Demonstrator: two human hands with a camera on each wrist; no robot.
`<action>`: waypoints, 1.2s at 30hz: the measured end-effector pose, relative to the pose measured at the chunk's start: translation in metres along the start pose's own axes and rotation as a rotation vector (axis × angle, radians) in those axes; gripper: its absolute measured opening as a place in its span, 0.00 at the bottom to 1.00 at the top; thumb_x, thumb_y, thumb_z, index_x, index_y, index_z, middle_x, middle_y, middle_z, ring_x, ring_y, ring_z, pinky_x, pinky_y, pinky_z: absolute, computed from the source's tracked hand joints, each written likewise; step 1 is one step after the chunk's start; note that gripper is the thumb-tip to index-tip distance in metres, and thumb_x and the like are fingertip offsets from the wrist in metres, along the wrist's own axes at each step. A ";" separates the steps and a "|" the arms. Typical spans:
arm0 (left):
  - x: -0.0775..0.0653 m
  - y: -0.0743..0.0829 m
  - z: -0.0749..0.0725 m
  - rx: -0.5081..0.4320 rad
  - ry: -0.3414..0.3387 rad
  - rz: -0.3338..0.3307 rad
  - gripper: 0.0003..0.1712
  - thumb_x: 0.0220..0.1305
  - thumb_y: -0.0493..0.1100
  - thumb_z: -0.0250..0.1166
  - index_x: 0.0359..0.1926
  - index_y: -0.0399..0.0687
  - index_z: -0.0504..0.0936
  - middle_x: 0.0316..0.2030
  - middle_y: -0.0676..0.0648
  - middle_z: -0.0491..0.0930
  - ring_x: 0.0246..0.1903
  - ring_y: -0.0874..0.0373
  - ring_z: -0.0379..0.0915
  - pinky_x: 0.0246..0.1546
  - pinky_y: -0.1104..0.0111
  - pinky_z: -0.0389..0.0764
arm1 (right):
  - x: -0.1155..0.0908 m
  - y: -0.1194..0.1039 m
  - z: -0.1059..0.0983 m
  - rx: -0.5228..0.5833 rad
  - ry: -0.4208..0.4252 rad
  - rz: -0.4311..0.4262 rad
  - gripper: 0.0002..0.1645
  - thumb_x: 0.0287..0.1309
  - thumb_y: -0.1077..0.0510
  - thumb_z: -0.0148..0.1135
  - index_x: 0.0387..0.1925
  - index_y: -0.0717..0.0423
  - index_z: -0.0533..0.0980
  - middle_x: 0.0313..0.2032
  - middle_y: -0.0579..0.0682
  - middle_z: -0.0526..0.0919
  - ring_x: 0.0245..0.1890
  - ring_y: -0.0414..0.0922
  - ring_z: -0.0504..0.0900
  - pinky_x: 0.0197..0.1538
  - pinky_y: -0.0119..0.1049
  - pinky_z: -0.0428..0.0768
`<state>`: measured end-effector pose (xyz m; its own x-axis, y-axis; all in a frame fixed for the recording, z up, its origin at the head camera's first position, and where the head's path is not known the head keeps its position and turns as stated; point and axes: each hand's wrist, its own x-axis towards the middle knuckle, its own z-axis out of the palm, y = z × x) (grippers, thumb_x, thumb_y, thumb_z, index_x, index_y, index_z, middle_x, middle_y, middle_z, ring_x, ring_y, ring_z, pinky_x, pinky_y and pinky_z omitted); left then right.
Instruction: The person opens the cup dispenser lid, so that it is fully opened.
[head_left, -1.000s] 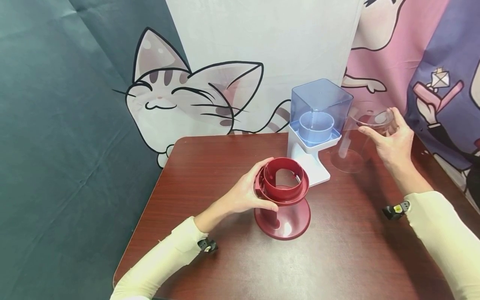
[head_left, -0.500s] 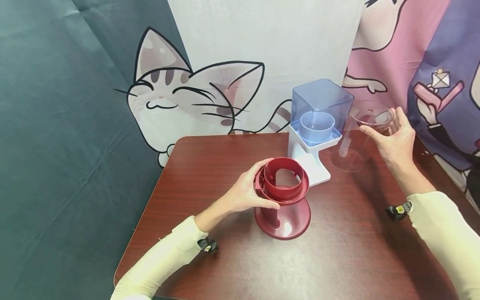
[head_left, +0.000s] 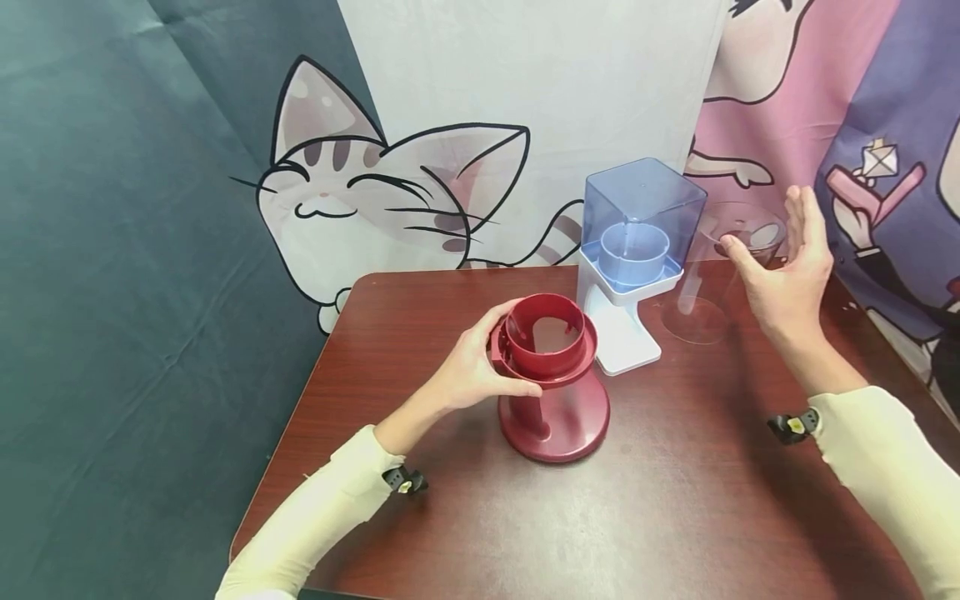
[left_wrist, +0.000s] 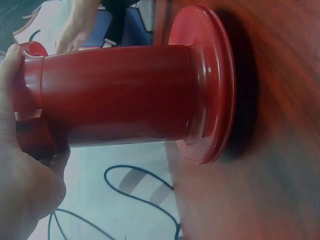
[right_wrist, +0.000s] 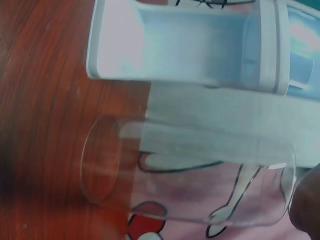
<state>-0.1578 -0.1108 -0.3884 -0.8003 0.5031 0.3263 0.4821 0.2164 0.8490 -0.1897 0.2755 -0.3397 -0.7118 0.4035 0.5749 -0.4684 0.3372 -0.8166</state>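
Nearest: two cream fabric sleeves (head_left: 322, 512), one per arm, reaching over the reddish-brown wood-grain counter (head_left: 645, 517).

Left hand (head_left: 474, 367) grasping the glossy red plastic stand with ring top and round base (head_left: 551, 377); thumb on the near side of the collar. Stand upright, mid-counter; whether its base touches the surface, I cannot tell. No contents visible in the ring.

Step in hand, my reading: left hand placing or steadying the red stand, right hand off duty at the cylinder. Next move would seem to call for a firm left grip on the collar, base kept level, and right fingers well clear of the thin rim, which could tip if caught.

Farther: right hand (head_left: 795, 287), fingers straight and spread, gripping nothing; thumb at the rim of the clear colourless plastic-looking cylinder (right_wrist: 200, 172), contact uncertain. Cylinder upright; nothing seen inside it.

Just left of it, a white plastic stand with flat foot (head_left: 628, 337) carries a translucent blue square bin (head_left: 643, 190). Inside the bin, a round blue ring-walled piece (head_left: 634, 262); no other contents made out.

Farthest: cloth backdrop with a cartoon cat (head_left: 390, 171).
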 end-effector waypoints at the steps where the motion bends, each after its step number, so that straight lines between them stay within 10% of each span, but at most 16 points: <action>1: 0.001 0.000 -0.003 -0.002 0.006 -0.002 0.60 0.46 0.42 0.88 0.78 0.59 0.66 0.68 0.54 0.76 0.63 0.56 0.75 0.58 0.61 0.84 | -0.002 -0.003 0.002 0.012 -0.005 -0.019 0.55 0.55 0.64 0.77 0.80 0.65 0.59 0.77 0.56 0.67 0.78 0.44 0.64 0.79 0.32 0.56; 12: 0.016 0.000 -0.041 0.043 0.098 -0.038 0.59 0.48 0.43 0.88 0.78 0.57 0.66 0.67 0.53 0.76 0.63 0.56 0.75 0.59 0.60 0.84 | -0.010 0.012 0.025 0.043 -0.184 -0.086 0.58 0.54 0.68 0.79 0.82 0.56 0.59 0.78 0.51 0.67 0.78 0.46 0.64 0.73 0.31 0.68; 20: 0.026 -0.009 -0.072 0.087 0.181 -0.067 0.57 0.51 0.42 0.86 0.79 0.55 0.66 0.68 0.51 0.75 0.64 0.54 0.73 0.61 0.56 0.83 | -0.016 0.007 0.044 -0.071 -0.284 0.002 0.67 0.52 0.59 0.84 0.85 0.50 0.52 0.80 0.53 0.63 0.78 0.41 0.63 0.78 0.33 0.59; 26: 0.030 -0.020 -0.091 0.083 0.239 -0.101 0.57 0.53 0.44 0.86 0.79 0.54 0.65 0.69 0.52 0.74 0.65 0.55 0.72 0.59 0.57 0.84 | -0.020 0.006 0.056 -0.064 -0.297 0.018 0.67 0.48 0.61 0.86 0.83 0.42 0.56 0.72 0.52 0.72 0.68 0.48 0.73 0.67 0.37 0.74; 36: 0.039 -0.046 -0.114 0.134 0.330 -0.145 0.56 0.54 0.48 0.85 0.79 0.53 0.64 0.69 0.51 0.73 0.65 0.54 0.71 0.60 0.55 0.83 | -0.027 0.002 0.067 -0.099 -0.227 0.052 0.73 0.46 0.54 0.89 0.84 0.48 0.51 0.76 0.52 0.67 0.73 0.43 0.68 0.75 0.31 0.64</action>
<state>-0.2517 -0.1960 -0.3672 -0.9247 0.1680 0.3416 0.3805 0.3835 0.8415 -0.2065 0.2077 -0.3602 -0.8384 0.2247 0.4965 -0.3822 0.4070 -0.8296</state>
